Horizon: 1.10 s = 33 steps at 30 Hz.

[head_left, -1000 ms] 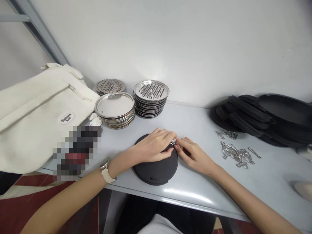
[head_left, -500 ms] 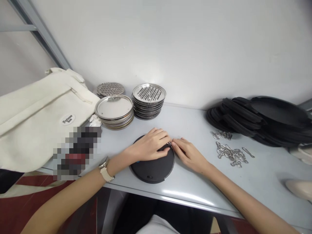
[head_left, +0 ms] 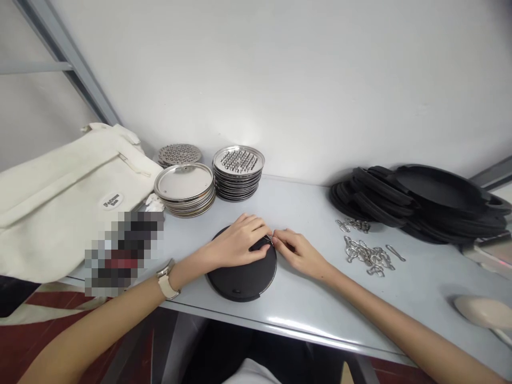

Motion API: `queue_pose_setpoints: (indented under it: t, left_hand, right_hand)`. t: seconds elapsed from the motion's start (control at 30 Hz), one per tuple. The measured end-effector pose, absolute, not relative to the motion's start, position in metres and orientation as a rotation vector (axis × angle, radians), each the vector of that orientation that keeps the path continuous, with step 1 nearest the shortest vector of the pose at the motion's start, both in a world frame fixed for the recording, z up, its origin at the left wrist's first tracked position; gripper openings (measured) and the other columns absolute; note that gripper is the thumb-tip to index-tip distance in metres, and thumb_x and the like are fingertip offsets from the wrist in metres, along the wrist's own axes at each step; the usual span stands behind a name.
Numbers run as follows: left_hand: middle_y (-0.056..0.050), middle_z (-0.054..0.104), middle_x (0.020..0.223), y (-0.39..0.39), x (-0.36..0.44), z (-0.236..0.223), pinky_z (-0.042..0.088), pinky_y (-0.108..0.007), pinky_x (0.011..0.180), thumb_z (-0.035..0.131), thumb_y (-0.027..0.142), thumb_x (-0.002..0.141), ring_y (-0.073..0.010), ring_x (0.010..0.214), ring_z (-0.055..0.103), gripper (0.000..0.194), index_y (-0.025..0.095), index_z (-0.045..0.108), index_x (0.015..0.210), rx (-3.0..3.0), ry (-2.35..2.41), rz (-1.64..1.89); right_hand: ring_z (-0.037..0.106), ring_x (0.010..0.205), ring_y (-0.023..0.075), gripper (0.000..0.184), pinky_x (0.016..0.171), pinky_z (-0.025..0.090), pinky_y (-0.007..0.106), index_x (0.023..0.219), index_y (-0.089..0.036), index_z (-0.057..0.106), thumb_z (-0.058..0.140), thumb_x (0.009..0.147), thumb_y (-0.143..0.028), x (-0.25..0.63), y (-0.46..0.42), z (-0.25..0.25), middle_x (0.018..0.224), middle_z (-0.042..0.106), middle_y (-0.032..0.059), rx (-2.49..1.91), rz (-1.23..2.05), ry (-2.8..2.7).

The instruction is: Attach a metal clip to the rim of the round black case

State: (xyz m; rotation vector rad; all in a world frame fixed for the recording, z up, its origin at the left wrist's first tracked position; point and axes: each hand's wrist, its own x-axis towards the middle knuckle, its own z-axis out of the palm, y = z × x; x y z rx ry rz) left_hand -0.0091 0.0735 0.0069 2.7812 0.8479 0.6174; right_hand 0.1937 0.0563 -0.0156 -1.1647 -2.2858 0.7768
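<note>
A flat black round disc (head_left: 244,280) with a small slot near its front edge lies on the grey table. My left hand (head_left: 242,242) is on top of it, fingers bent together and thumb stretched along the surface, holding it down. At the disc's upper right edge, a bit of thin shiny metal wire (head_left: 270,239) shows between my two hands. The thumb and index finger of my right hand (head_left: 298,252) are pinched on this wire; the rest of the wire is hidden.
Bent wire clips (head_left: 368,255) lie in a loose heap to the right, before a pile of black round parts (head_left: 436,194). Stacks of metal grater discs (head_left: 239,165) and plain metal discs (head_left: 184,184) stand behind. A cream bag (head_left: 76,197) lies left; a beige object (head_left: 482,312) sits far right.
The view has shifted slightly, so most things appear a little lower and further left. Both hands keep their places at the disc, with the right fingers still at its edge.
</note>
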Motion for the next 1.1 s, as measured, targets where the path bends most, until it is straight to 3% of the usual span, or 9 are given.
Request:
queue_pose_setpoints:
  t: [0.3, 0.6, 1.1]
  left_hand:
    - [-0.004, 0.057, 0.094, 0.0737, -0.0062, 0.0079, 0.038, -0.033, 0.087, 0.054, 0.022, 0.083, -0.0194, 0.094, 0.051, 0.017, 0.018, 0.056, 0.099, 2.77, 0.891, 0.643]
    - [-0.005, 0.057, 0.099, 0.0738, -0.0105, 0.0092, 0.036, -0.034, 0.09, 0.052, 0.025, 0.087, -0.0197, 0.097, 0.052, 0.022, 0.019, 0.054, 0.108, 2.735, 0.855, 0.595]
    - [-0.005, 0.06, 0.097, 0.0737, -0.0126, 0.0084, 0.034, -0.033, 0.091, 0.048, 0.026, 0.091, -0.0185, 0.095, 0.054, 0.018, 0.018, 0.055, 0.105, 2.778, 0.825, 0.525]
  right_hand:
    - [0.04, 0.059, 0.0128, 0.031, 0.07, 0.037, 0.03, 0.068, -0.02, 0.033, 0.03, 0.098, -0.028, 0.1957, 0.0559, -0.0167, 0.06, 0.038, -0.0044, -1.098, 0.743, -2.315]
    - [0.044, 0.064, 0.0147, 0.031, 0.071, 0.039, 0.032, 0.071, -0.021, 0.038, 0.027, 0.099, -0.026, 0.1961, 0.0524, -0.0123, 0.066, 0.047, -0.0012, -1.077, 0.705, -2.342]
    - [0.041, 0.057, 0.0129, 0.031, 0.07, 0.038, 0.03, 0.068, -0.021, 0.036, 0.029, 0.098, -0.026, 0.1909, 0.0513, -0.0169, 0.06, 0.042, -0.0041, -1.086, 0.566, -2.352]
